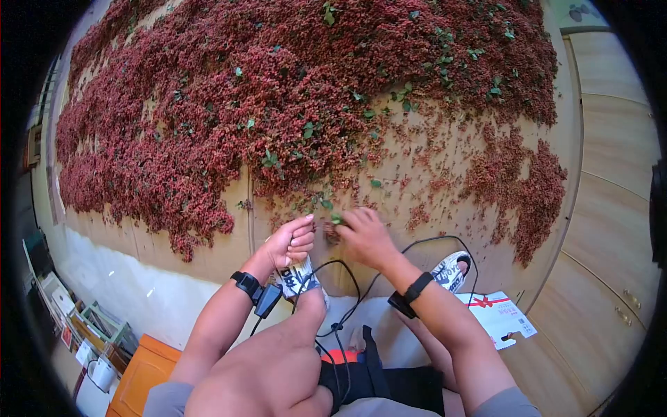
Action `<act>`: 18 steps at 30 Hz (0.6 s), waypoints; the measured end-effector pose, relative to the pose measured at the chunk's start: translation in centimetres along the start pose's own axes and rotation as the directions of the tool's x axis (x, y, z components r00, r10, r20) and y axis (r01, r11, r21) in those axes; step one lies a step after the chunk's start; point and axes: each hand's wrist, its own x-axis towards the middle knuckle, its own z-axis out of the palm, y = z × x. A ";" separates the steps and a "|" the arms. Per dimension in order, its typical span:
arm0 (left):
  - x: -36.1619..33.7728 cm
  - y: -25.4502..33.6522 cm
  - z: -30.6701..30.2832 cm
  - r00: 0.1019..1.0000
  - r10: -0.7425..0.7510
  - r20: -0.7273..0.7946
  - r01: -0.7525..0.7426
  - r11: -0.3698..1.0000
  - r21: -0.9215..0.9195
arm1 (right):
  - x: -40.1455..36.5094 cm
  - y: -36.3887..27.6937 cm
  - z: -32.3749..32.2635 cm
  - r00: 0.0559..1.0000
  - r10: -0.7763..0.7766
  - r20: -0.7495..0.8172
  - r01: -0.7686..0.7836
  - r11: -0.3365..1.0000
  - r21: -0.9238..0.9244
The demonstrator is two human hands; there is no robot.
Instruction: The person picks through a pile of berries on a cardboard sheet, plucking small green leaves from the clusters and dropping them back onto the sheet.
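Observation:
Small red berry clusters with scattered green leaves are heaped over brown cardboard. My left hand is closed with its fingers curled, just above the cardboard near the lower edge of the heap; whatever it may pinch is too small to name. To its right, my right hand has bent fingers pressed around a small sprig with a green leaf and reddish berries, slightly blurred. The two hands are close together but apart.
Black cables loop between my arms. Patterned shoes stand at the cardboard's lower edge. A white printed card lies at lower right, beside wooden cabinets. An orange wooden piece is at lower left.

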 end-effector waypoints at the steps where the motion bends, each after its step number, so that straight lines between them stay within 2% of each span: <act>1: 0.0 0.0 -0.2 1.000 0.012 0.011 -0.011 1.000 -0.008 | -0.6 0.4 -1.4 0.997 0.063 -0.049 -0.059 0.995 0.077; 2: 0.1 0.0 -0.2 0.999 0.023 0.023 -0.022 1.000 -0.014 | -1.2 1.0 -2.5 0.987 0.130 -0.094 -0.115 0.981 0.155; 3: 0.0 0.0 0.0 1.000 0.020 0.016 -0.020 0.999 -0.027 | -1.6 1.7 -3.2 0.988 0.128 -0.092 -0.113 0.982 0.152; 5: 0.2 0.2 0.1 0.999 0.024 0.031 -0.023 1.000 -0.019 | -2.4 2.7 -3.9 0.899 0.355 -0.257 -0.322 0.932 0.164; 6: 0.3 0.1 0.2 0.999 0.029 0.046 -0.028 1.000 -0.008 | -1.9 2.8 -4.1 0.898 0.360 -0.253 -0.327 0.931 0.164; 8: 0.5 0.0 0.3 0.999 0.009 0.040 -0.009 1.000 0.001 | 0.3 3.8 -4.3 0.744 0.577 -0.336 -0.548 0.815 0.186; 11: 0.4 -0.7 2.4 0.990 0.087 -0.108 -0.040 0.926 0.375 | 1.1 5.8 -3.1 0.744 0.589 -0.314 -0.582 0.803 0.129; 12: 0.5 -1.1 3.1 0.990 0.086 -0.111 -0.039 0.929 0.369 | 1.0 6.0 -2.6 0.748 0.587 -0.310 -0.582 0.805 0.119; 13: 0.7 -1.3 3.7 0.986 0.097 -0.139 -0.026 0.896 0.443 | 0.8 6.1 -2.3 0.753 0.584 -0.303 -0.578 0.807 0.119; 14: 0.8 -1.4 3.9 0.980 0.113 -0.166 -0.012 0.859 0.512 | 0.7 6.3 -1.9 0.669 0.680 -0.301 -0.601 0.733 0.319; 15: 0.9 -1.5 3.8 0.984 0.109 -0.138 -0.029 0.874 0.486 | 0.9 6.1 -2.1 0.580 0.768 -0.271 -0.594 0.627 0.504; 16: 0.9 -1.6 3.8 0.984 0.111 -0.138 -0.032 0.877 0.479 | 1.0 5.8 -2.2 0.586 0.765 -0.266 -0.594 0.629 0.502; 17: 1.1 -1.8 4.0 0.981 0.125 -0.148 -0.045 0.889 0.455 | 0.9 5.1 -2.4 0.447 0.893 -0.049 -0.493 0.292 0.820; 18: 1.1 -1.8 4.5 0.978 0.139 -0.156 -0.058 0.899 0.434 | 0.9 4.3 -3.0 0.353 0.909 0.221 -0.291 -0.118 0.949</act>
